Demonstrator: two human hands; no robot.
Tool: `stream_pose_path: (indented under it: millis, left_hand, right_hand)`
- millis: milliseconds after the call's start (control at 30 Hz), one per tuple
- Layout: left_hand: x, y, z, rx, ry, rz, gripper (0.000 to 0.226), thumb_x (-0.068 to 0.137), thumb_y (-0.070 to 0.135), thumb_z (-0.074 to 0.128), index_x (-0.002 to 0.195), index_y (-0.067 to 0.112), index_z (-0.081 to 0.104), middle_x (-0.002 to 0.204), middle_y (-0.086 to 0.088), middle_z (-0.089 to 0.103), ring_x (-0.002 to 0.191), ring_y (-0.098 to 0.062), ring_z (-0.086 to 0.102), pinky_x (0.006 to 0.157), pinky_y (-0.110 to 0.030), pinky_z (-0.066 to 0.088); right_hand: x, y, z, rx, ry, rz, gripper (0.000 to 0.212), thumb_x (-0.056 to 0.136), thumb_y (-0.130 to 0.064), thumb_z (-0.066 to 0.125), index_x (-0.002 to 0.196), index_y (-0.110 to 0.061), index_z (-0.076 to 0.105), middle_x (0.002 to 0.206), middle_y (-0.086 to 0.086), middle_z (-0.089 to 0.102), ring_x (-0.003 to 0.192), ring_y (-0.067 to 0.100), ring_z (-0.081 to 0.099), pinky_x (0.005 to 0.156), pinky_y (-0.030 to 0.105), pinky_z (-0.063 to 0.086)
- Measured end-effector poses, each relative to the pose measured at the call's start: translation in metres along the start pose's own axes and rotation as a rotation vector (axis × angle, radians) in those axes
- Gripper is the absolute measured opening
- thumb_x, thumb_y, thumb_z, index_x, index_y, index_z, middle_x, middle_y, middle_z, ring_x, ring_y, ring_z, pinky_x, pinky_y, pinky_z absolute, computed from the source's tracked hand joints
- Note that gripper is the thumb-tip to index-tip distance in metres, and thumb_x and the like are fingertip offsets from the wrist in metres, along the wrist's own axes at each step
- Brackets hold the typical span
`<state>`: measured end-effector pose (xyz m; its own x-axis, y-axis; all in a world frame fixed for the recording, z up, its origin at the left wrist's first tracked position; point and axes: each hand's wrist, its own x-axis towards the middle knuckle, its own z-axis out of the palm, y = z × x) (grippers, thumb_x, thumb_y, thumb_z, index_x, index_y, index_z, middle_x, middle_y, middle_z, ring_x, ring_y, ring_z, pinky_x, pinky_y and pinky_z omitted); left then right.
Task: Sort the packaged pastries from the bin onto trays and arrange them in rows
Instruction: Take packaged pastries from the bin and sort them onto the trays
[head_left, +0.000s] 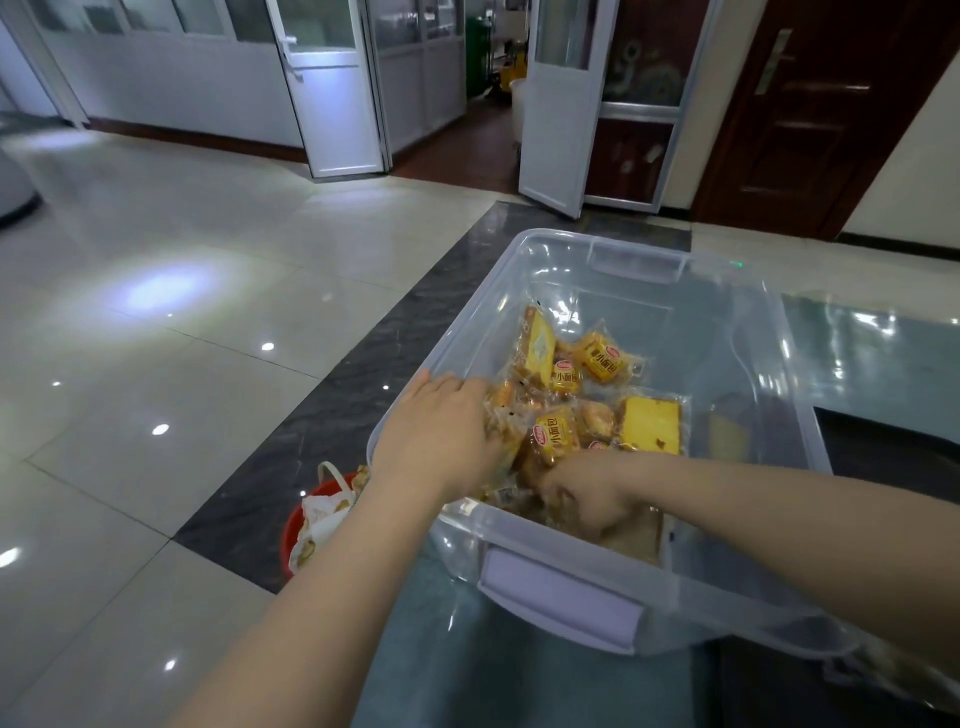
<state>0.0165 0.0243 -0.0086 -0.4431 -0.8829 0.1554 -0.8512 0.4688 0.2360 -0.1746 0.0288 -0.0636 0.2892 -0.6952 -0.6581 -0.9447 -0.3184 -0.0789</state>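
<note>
Both hands down inside a clear plastic bin (613, 587) with pale lilac latches. Left hand (441, 431) over the near-left rim, fingers curled down onto a crinkled clear-wrapped pastry packet (501, 415), gripping it. Right hand (587, 493) lower, against the near wall, fingers bent into the pile; cannot tell what is held there, the grip hidden by the wrist and the bin wall. Just beyond the right fingertips, a yellow-labelled bun packet (553, 434); to the right of that, a wrapped slab of yellow cake (652, 423). Farther past the fingers of both hands, two more yellow bun packets (600, 358) and a cake slice standing on edge (537, 345). Left of the left wrist and outside the bin, down on the floor, a red bucket (293, 530) holding a white plastic bag. Beneath the bin, a glossy table top (872, 358)
</note>
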Motion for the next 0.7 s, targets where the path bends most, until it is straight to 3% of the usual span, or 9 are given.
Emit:
stream_pose_path:
  millis: [167,300,333,400,467,567,700]
  left_hand:
    - [0.000,-0.001,0.001,0.002,0.006,-0.002,0.045,0.088,0.038,0.053,0.130,0.025,0.046,0.134,0.001,0.052,0.127,-0.017,0.043,0.114,-0.032,0.010]
    - [-0.001,0.001,-0.003,-0.028,0.000,-0.002,0.042,0.088,0.035,0.052,0.129,0.026,0.047,0.130,0.002,0.055,0.122,-0.017,0.046,0.112,-0.032,0.020]
    - [-0.001,0.002,-0.005,-0.041,0.000,0.004,0.043,0.088,0.035,0.051,0.130,0.026,0.047,0.129,0.002,0.056,0.120,-0.017,0.047,0.110,-0.032,0.023]
    - [-0.003,0.003,-0.009,-0.089,0.001,0.017,0.046,0.089,0.034,0.050,0.133,0.026,0.044,0.131,0.002,0.055,0.120,-0.018,0.047,0.106,-0.033,0.030]
    - [-0.006,0.003,-0.014,-0.163,0.002,0.044,0.048,0.089,0.035,0.049,0.136,0.026,0.043,0.135,0.004,0.051,0.121,-0.017,0.047,0.101,-0.034,0.035]
    - [-0.013,0.003,-0.021,-0.228,0.024,0.102,0.049,0.090,0.032,0.052,0.138,0.028,0.039,0.139,0.007,0.047,0.123,-0.012,0.045,0.097,-0.033,0.040]
    - [-0.019,0.013,-0.035,-0.350,0.066,0.193,0.055,0.089,0.033,0.055,0.140,0.036,0.034,0.139,0.013,0.047,0.117,-0.005,0.049,0.088,-0.023,0.040]
  right_hand:
    - [-0.021,0.015,-0.021,0.129,0.348,0.066,0.050,0.083,-0.006,0.059,0.127,-0.029,0.053,0.111,-0.001,0.064,0.094,0.019,0.060,0.080,0.034,0.056]
    - [-0.048,0.020,-0.026,0.198,0.493,0.056,0.057,0.082,-0.004,0.060,0.131,-0.031,0.051,0.113,-0.006,0.062,0.099,0.017,0.060,0.084,0.033,0.053]
    - [-0.056,0.020,-0.025,0.231,0.530,0.043,0.054,0.082,-0.003,0.061,0.126,-0.034,0.054,0.107,-0.010,0.061,0.098,0.015,0.059,0.082,0.029,0.051]
    - [-0.072,0.018,-0.022,0.293,0.617,0.027,0.046,0.082,-0.003,0.060,0.096,-0.046,0.054,0.094,-0.017,0.056,0.092,0.011,0.057,0.074,0.022,0.044]
    - [-0.087,0.016,-0.018,0.336,0.712,0.043,0.047,0.082,-0.004,0.060,0.081,-0.048,0.045,0.090,-0.018,0.054,0.090,0.012,0.056,0.073,0.026,0.045]
    - [-0.112,0.010,-0.011,0.401,0.844,0.082,0.041,0.081,-0.004,0.063,0.088,-0.040,0.046,0.098,-0.009,0.059,0.094,0.016,0.058,0.082,0.038,0.050]
    - [-0.143,0.000,-0.003,0.487,1.062,0.126,0.045,0.078,0.001,0.065,0.087,-0.041,0.050,0.095,-0.013,0.057,0.094,0.012,0.056,0.082,0.028,0.047]
